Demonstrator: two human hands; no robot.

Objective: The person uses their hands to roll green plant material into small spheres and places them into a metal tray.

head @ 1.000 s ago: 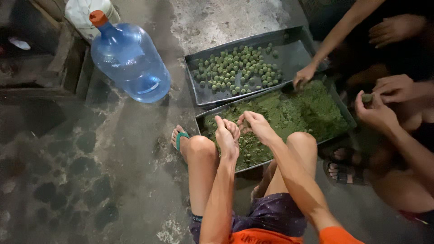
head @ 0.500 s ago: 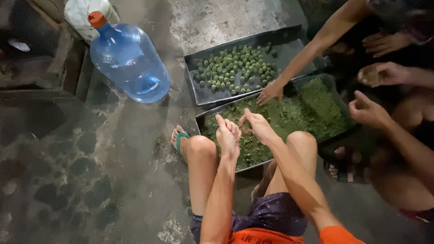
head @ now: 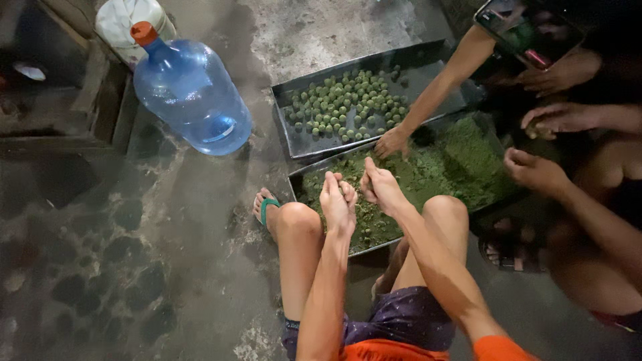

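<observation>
A blue water jug [head: 190, 93] stands on the floor's far left. The left hand [head: 338, 200] and right hand [head: 380, 186], fingers curled together, hover over green paste [head: 435, 174] at the near tray's [head: 297, 184] left edge; whether they clamp anything, I cannot tell. Behind, another tray [head: 428, 67] holds green balls [head: 344, 103].

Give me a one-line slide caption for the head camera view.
Left hand and right hand work over a metal tray of green paste; beside it, a tray of small green balls.

Green crumbly mash [head: 428, 177] fills a dark metal tray [head: 297, 182] at frame centre, heaped loosely toward the right. A small lump of it seems pressed between both hands, mostly hidden.
</observation>
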